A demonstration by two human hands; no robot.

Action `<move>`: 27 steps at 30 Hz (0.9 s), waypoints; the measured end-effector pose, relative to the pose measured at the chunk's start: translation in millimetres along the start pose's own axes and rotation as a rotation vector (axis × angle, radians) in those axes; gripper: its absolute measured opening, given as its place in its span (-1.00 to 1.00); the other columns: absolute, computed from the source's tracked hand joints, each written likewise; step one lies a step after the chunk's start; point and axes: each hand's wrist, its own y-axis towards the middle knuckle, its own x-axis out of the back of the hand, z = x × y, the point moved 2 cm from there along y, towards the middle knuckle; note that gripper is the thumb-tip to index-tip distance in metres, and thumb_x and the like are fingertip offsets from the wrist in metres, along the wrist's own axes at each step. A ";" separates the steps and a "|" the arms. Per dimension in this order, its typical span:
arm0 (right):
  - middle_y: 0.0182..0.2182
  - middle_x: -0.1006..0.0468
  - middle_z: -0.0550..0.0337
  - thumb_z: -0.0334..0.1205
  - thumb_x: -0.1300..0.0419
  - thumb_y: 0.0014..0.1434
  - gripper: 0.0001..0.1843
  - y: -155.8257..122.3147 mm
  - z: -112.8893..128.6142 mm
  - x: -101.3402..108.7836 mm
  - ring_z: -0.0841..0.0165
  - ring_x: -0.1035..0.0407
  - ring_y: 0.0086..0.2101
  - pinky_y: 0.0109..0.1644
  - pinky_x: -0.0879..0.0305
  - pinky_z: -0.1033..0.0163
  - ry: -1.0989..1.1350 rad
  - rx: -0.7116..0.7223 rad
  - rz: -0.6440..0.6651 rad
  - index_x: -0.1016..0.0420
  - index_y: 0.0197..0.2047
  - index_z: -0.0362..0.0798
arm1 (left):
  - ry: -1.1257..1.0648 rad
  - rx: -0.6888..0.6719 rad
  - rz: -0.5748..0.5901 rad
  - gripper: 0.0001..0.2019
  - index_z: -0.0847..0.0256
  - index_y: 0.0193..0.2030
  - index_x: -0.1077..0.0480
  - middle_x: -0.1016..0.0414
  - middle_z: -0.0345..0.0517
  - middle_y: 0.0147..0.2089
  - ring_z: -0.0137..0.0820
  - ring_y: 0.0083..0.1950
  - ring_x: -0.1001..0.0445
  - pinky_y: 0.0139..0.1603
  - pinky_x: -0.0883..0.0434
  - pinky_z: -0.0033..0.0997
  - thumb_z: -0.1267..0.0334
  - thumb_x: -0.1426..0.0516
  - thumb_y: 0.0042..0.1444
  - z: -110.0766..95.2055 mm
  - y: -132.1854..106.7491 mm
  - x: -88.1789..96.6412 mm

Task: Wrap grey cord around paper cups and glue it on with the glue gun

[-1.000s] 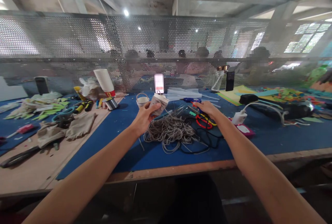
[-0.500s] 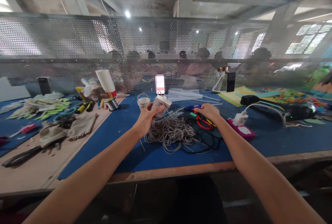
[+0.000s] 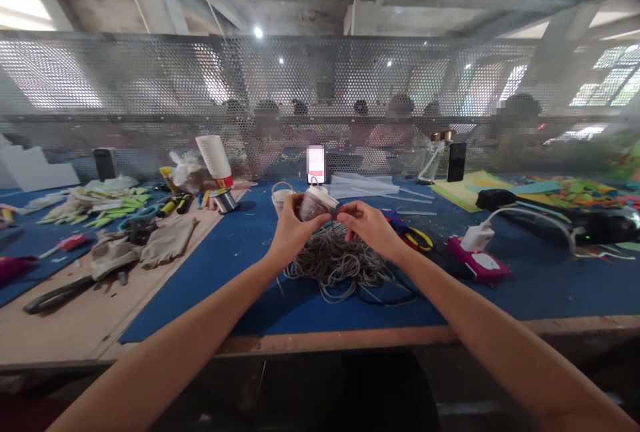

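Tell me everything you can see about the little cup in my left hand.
The small cup has a white rim and a grey-brown side, seemingly wrapped in cord. The left hand holds it tilted above the grey cord pile on the blue mat. The right hand pinches close beside its rim; whether it touches is unclear.
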 end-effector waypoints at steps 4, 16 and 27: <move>-0.23 -0.64 0.19 0.14 -0.42 0.13 -0.48 -6.8 1.4 -13.7 0.47 -0.47 -0.57 -0.49 -0.32 0.32 0.131 -0.045 0.025 -0.41 -0.06 -0.03 | 0.065 -0.007 0.003 -0.31 0.15 0.11 -0.30 -0.44 0.02 0.07 -0.12 0.12 -0.47 0.22 -0.37 -0.05 0.08 -0.46 -0.12 -1.4 -3.3 -2.5; -0.52 -0.50 0.34 0.09 -0.41 0.13 -0.62 -8.5 11.6 -8.8 0.50 -0.32 -0.59 -0.48 -0.29 0.33 0.141 -0.021 -0.068 -0.52 -0.26 -0.05 | 0.023 0.006 0.067 -0.34 0.14 0.12 -0.28 -0.47 0.02 0.10 -0.10 0.19 -0.48 0.26 -0.37 -0.07 0.05 -0.44 -0.05 -1.8 -6.6 -5.3; -0.57 -0.44 0.32 0.12 -0.36 0.17 -0.65 -10.5 15.2 -4.9 0.46 -0.25 -0.56 -0.47 -0.22 0.31 0.069 -0.005 -0.127 -0.54 -0.31 -0.01 | -0.043 0.065 0.046 -0.34 0.14 0.08 -0.31 -0.47 0.03 0.06 -0.07 0.15 -0.48 0.23 -0.38 -0.03 0.09 -0.47 -0.12 -2.8 -5.7 -4.2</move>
